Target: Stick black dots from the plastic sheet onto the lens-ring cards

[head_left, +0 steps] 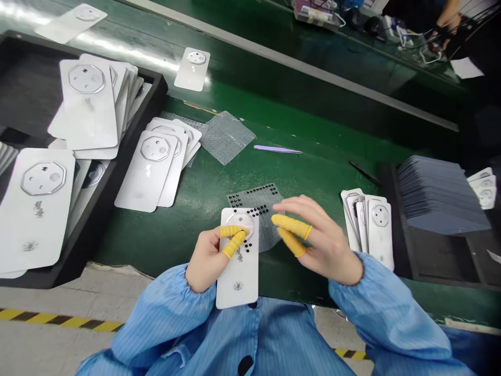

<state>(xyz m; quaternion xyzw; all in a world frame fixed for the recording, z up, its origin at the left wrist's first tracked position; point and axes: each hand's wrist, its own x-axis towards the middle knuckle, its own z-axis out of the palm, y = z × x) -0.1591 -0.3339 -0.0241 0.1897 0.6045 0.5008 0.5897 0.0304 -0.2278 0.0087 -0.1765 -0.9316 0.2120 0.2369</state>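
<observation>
My left hand (213, 256) grips a white plastic panel (238, 271) with an octagonal window, thumb and forefinger in yellow finger cots pressed near the window. Small black dots sit on the panel beside my fingertips. My right hand (317, 237) hovers just right of the panel, fingers spread, with yellow cots on two fingers and nothing visibly held. Under and behind the panel lies a clear sheet with rows of black dots (256, 201).
A black tray (125, 172) at left holds stacks of white panels (88, 104); another pile (158, 162) lies beside it. Finished panels (371, 224) stand at right by a stack of grey sheets (438, 193). Tweezers (277, 150) and bubble film (225, 136) lie on the green belt.
</observation>
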